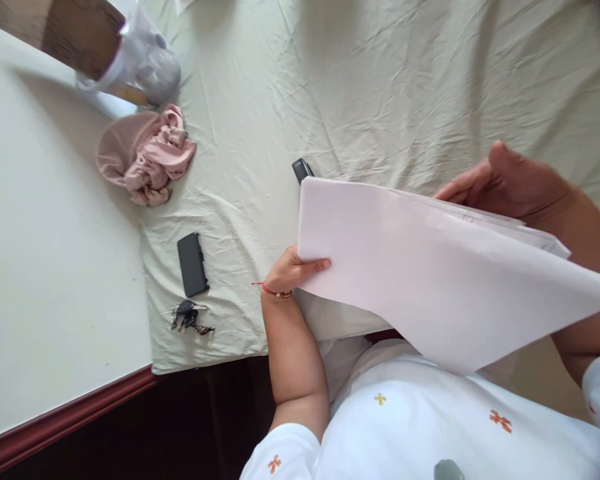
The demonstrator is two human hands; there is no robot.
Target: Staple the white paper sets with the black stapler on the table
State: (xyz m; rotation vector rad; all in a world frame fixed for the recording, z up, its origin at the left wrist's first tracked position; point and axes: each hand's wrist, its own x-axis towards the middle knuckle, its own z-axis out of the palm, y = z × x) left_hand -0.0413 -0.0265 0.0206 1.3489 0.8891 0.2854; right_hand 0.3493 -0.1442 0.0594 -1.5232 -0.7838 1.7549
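Two hands are holding a stack of white paper (430, 267) above the near edge of the bed (380, 87). The left hand (293, 270) is pinching the stack's left corner, with fingers closed on the paper and the thumb lying on top. The right hand (510, 183) is sitting at the far right side of the stack, fingers curled behind the sheets, so I cannot tell how tightly it is gripping. The top sheet is bending down toward the person's white shirt (430, 427). A red string (273, 290) is sitting around the left wrist. A black phone (193, 265) is lying near the bed's left edge, with keys (187, 317) just beside it at the near left corner. A pink cloth (145, 157) is lying bunched up farther along the left edge. A small dark thing (301, 169) is peeking out at the paper's far corner.
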